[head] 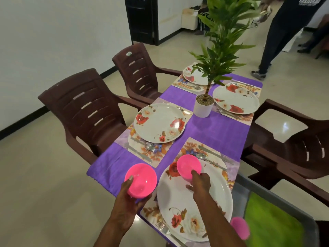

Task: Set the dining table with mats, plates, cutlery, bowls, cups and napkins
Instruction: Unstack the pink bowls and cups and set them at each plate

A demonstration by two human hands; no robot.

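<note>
My left hand [130,198] held one pink bowl [141,180] over the table's near edge, fingers curled under it. My right hand [200,181] gripped another pink bowl [188,165] over the nearest flowered plate [195,198]. Four mats, four plates and the forks, spoons and knives were already down on the purple tablecloth [219,129]. No bowl was set down yet, and I saw no cups or napkins set out.

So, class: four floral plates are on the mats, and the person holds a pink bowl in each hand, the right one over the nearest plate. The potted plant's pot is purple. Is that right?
Not quite: the head view shows the potted plant's pot is white; the tablecloth is purple. Everything else stands.
</note>
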